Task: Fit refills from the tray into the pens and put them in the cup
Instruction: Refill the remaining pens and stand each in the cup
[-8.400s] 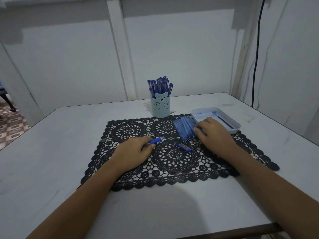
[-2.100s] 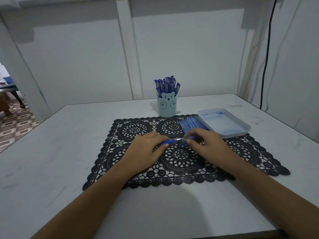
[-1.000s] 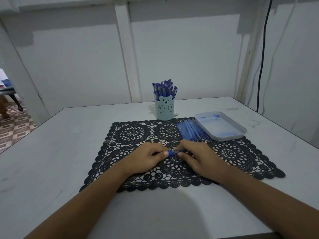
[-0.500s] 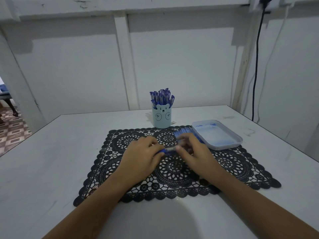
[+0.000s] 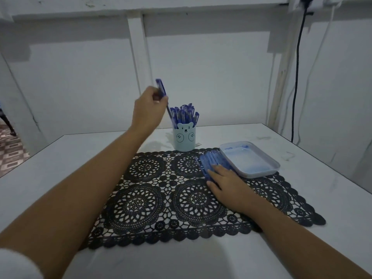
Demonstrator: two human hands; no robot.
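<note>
— Which step was judged to be in hand?
— The dropping-in. A pen (image 5: 161,87), presumably already fitted, was gripped in the curled fingers of the left hand (image 5: 150,109), just above and left of the cup (image 5: 184,137), its lower end slanted toward the rim.
— And the right hand (image 5: 227,184)?
— It was laid flat on the pile of loose pens (image 5: 211,160), in front and right of the cup; nothing was grasped.
— What was called for next?
— A gap had to be found among the standing pens (image 5: 185,114) crowded in the cup before the pen was let go. Whether refills were left in the tray (image 5: 247,160), right of the cup, could not be told.
— The surroundings?
— A black lace mat (image 5: 161,208) was spread on a white table (image 5: 50,174) in front of the cup. A pale wall (image 5: 211,67) was seen behind it, and a dark cable (image 5: 297,77) was hung well to its right.
</note>
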